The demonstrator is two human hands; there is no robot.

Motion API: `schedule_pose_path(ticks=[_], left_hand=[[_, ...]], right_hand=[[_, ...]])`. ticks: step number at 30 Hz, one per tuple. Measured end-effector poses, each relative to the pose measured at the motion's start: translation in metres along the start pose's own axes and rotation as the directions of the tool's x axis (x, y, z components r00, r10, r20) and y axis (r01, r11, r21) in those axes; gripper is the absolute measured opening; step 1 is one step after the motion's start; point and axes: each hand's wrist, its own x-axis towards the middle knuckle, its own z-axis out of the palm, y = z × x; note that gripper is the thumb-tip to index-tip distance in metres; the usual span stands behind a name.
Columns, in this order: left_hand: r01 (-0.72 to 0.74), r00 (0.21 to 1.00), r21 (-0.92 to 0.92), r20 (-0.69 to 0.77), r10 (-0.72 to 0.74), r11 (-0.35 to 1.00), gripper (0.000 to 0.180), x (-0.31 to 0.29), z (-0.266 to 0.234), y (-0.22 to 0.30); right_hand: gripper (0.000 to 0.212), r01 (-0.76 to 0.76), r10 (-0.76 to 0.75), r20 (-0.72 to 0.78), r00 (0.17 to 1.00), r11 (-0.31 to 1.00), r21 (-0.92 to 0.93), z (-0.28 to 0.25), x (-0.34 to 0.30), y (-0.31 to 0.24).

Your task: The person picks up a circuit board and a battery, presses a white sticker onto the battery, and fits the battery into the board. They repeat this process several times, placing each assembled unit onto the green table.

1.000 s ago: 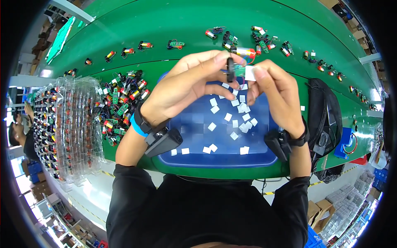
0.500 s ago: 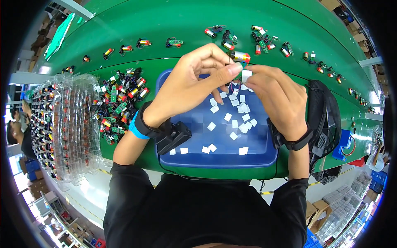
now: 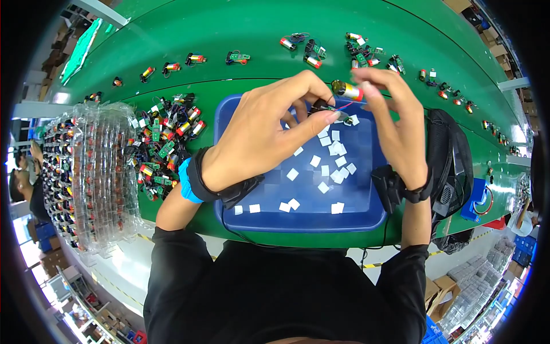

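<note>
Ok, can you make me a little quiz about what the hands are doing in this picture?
1. True or false: the blue tray holds small white squares.
2. Which hand pinches the small cylinder part? A left hand B right hand
3. The pile of small parts lies on which side of the tray?

Key: 1 true; 2 B; 3 the person's left.

Setting: factory assembly line for small electronics. Evidence: long green tabletop point(image 3: 172, 34) running past the seat, with small cylindrical cells and green circuit boards point(image 3: 166, 135) heaped and spaced along it. Stacked clear plastic trays point(image 3: 94, 172) hold rows of parts. Blue tray point(image 3: 309, 215) carries white adhesive squares point(image 3: 323, 172). Cardboard boxes point(image 3: 452, 298) and blue crates point(image 3: 40, 235) stand on the floor; another person point(image 3: 26, 183) sits nearby.
</note>
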Motion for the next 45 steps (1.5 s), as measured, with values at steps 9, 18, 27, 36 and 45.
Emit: schedule_pose_path(ticks=[9,18,27,36,45], left_hand=[[0.167,0.985,0.082,0.031,-0.170,0.983,0.017,-0.004,0.001,0.011],[-0.072,0.997,-0.082,0.024,0.074,0.994,0.016,-0.002,0.005,-0.029],[0.393,0.912,-0.775,0.258,-0.320,0.495,0.023,0.005,-0.002,-0.011],[0.345,0.930,-0.480,0.288,-0.227,0.807,0.033,0.000,-0.003,-0.011],[0.134,0.990,-0.672,0.119,-0.072,0.729,0.035,0.002,0.005,-0.013]], right_hand=[[0.025,0.003,-0.050,0.116,0.992,0.928,0.373,-0.001,-0.005,-0.007],[0.026,0.277,-0.292,0.073,0.954,0.946,0.170,-0.006,-0.003,-0.015],[0.028,0.362,-0.362,-0.012,0.932,0.932,-0.004,0.001,-0.006,-0.016],[0.025,0.388,-0.401,-0.032,0.916,0.903,-0.185,0.005,-0.008,-0.021],[0.035,0.463,-0.511,-0.143,0.848,0.844,-0.270,-0.006,-0.012,-0.027]])
